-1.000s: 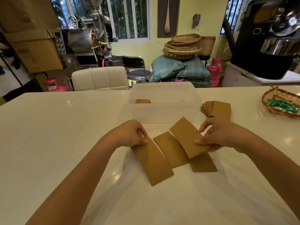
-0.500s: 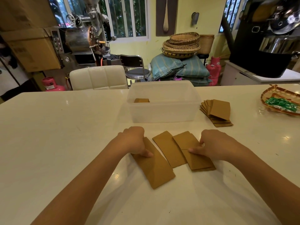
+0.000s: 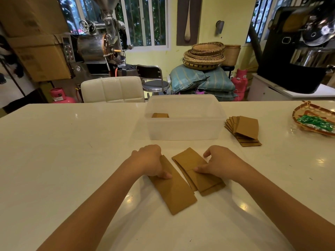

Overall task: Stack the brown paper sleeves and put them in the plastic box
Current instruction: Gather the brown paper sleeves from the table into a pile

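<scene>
Flat brown paper sleeves lie on the white table in front of me. My left hand (image 3: 151,163) presses its fingers on the far end of a single sleeve (image 3: 175,191) that points toward me. My right hand (image 3: 220,163) rests on a small overlapped stack of sleeves (image 3: 196,169) just right of it, thumb on top. Behind them stands the clear plastic box (image 3: 184,127), with a few sleeves (image 3: 160,115) lying in its far left corner. A fanned pile of more sleeves (image 3: 244,130) sits to the right of the box.
A woven tray (image 3: 308,110) with green wrapped items lies at the table's right edge. A white chair (image 3: 112,89) stands behind the table, with machines, baskets and sacks beyond.
My right hand laid the lifted sleeve down onto the right one, then slid that pair left over the middle sleeve. My left hand stayed on the left sleeve.
</scene>
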